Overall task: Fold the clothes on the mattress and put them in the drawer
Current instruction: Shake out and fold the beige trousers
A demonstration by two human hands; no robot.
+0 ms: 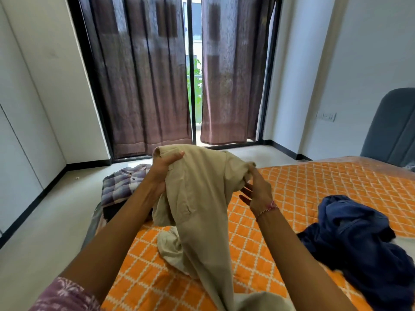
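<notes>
Over the mattress, beige trousers hang lifted, their lower end trailing near its left edge. A navy garment lies crumpled toward the right edge. Left hand grips the waist; right hand pinches the other side, remaining fingers spread. Folding has barely begun, I'd say: next, straighten the legs.

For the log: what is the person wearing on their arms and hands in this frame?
Both forearms are bare. The left arm shows a short mauve sleeve with a pale floral print at the upper arm. The right wrist carries a thin thread bracelet in pink and red strands. The left hand and right hand wear no gloves; no rings or watch can be made out.
</notes>
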